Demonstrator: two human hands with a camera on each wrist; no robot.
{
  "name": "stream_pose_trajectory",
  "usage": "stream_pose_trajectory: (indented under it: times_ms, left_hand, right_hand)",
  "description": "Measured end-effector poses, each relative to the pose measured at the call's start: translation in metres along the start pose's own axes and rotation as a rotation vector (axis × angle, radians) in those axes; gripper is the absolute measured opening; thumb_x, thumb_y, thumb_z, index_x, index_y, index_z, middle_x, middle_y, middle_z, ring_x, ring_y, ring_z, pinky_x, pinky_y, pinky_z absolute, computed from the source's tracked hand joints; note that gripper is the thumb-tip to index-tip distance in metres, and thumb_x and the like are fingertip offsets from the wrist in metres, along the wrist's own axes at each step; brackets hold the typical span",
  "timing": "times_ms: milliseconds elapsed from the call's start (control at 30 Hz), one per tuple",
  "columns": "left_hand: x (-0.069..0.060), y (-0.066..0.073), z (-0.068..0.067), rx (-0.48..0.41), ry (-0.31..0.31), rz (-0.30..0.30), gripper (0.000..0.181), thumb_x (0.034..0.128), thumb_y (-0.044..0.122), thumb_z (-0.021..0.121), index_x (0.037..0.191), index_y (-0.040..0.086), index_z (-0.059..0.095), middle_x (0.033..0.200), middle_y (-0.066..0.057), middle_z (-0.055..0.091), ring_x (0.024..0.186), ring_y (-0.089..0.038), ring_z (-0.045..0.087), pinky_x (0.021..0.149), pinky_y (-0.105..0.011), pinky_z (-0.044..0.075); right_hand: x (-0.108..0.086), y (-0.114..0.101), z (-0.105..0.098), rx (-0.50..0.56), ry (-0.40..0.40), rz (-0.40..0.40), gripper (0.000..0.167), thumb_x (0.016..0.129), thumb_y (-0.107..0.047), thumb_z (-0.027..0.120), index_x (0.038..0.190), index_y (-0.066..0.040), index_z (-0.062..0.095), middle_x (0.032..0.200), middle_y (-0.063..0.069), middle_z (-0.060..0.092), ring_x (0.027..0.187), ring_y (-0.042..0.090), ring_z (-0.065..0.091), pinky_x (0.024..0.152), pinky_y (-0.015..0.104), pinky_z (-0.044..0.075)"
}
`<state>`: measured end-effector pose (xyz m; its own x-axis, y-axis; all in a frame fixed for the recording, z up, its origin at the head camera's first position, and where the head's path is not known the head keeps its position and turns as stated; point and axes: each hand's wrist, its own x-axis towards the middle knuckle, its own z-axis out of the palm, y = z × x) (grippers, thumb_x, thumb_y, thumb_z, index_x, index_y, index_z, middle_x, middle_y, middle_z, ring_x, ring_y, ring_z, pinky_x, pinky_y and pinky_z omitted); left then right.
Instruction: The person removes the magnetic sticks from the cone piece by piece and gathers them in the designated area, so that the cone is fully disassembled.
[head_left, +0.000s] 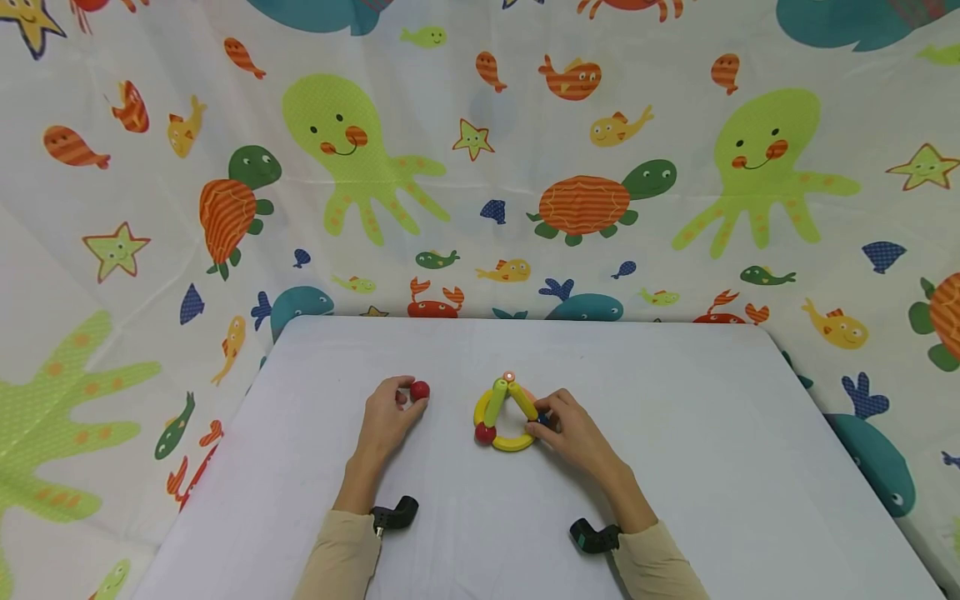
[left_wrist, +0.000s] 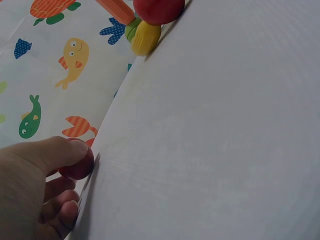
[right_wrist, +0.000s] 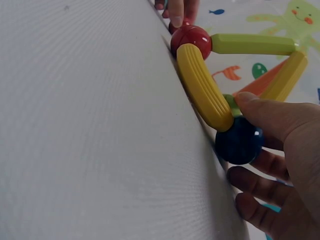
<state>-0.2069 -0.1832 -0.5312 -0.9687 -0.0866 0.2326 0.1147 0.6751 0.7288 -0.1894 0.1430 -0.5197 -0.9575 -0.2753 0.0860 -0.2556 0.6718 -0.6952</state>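
You're apparently building, left fingers [left_wrist: 56,152] pinching 1 red ball [head_left: 420,389], right fingers [right_wrist: 270,114] gripping the rod frame [head_left: 495,405], next move likely needing alignment.

In the head view, the right hand [head_left: 573,429] hides most of the blue ball [right_wrist: 239,141], a pinkish piece [head_left: 509,377] is too small to identify, and the counter [head_left: 480,525] is cut off below; the left wrist view crops a red ball [left_wrist: 159,10], and the left hand [head_left: 384,417] partly covers a second red ball [left_wrist: 80,170]
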Motion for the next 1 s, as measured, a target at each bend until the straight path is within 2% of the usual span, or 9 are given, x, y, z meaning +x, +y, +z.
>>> stream_pose_trajectory:
  times_ms: [333,600,800,900,1000]
  left_hand:
    - [-0.001,0.002,-0.002,0.001,-0.026,-0.025,0.044,0.0864,0.021,0.078,0.124,0.003,0.065,0.104,-0.013,0.065,0.086,-0.021,0.056,0.071,-0.027,0.044]
    - [-0.001,0.002,-0.001,0.003,-0.019,-0.003,0.045,0.0865,0.021,0.078,0.125,0.003,0.064,0.105,-0.012,0.065,0.085,-0.02,0.056,0.07,-0.026,0.042]
    - [0.0,0.007,-0.004,0.004,-0.016,0.007,0.048,0.0892,0.029,0.075,0.128,0.004,0.062,0.115,-0.014,0.062,0.094,-0.025,0.057,0.079,-0.036,0.049]
    - [0.002,0.011,-0.007,0.004,-0.013,0.019,0.049,0.0909,0.032,0.072,0.129,0.004,0.062,0.126,-0.014,0.059,0.101,-0.028,0.058,0.087,-0.041,0.052]
    - [0.005,0.017,-0.01,0.008,0.001,0.047,0.047,0.0923,0.032,0.071,0.13,0.004,0.062,0.129,-0.014,0.058,0.103,-0.029,0.059,0.088,-0.043,0.052]
  right_hand:
    - [0.0,-0.001,0.0,-0.007,0.006,-0.004,0.033,0.087,-0.027,0.079,0.114,-0.012,0.068,0.105,-0.002,0.056,0.084,0.008,0.051,0.073,0.02,0.048]
    - [0.0,-0.001,0.0,-0.017,0.006,0.003,0.035,0.087,-0.027,0.079,0.115,-0.012,0.068,0.105,-0.002,0.056,0.084,0.008,0.052,0.072,0.02,0.048]
    - [-0.001,-0.002,-0.001,-0.029,0.011,0.002,0.037,0.086,-0.03,0.079,0.117,-0.012,0.067,0.107,-0.002,0.057,0.085,0.009,0.053,0.073,0.019,0.048]
    - [-0.001,-0.005,-0.004,-0.03,0.014,0.0,0.039,0.086,-0.031,0.08,0.118,-0.013,0.066,0.11,-0.001,0.058,0.089,0.01,0.054,0.075,0.022,0.05]
    - [-0.001,-0.008,-0.008,-0.032,0.02,-0.007,0.042,0.086,-0.031,0.08,0.121,-0.012,0.065,0.113,0.0,0.059,0.093,0.012,0.056,0.079,0.025,0.051]
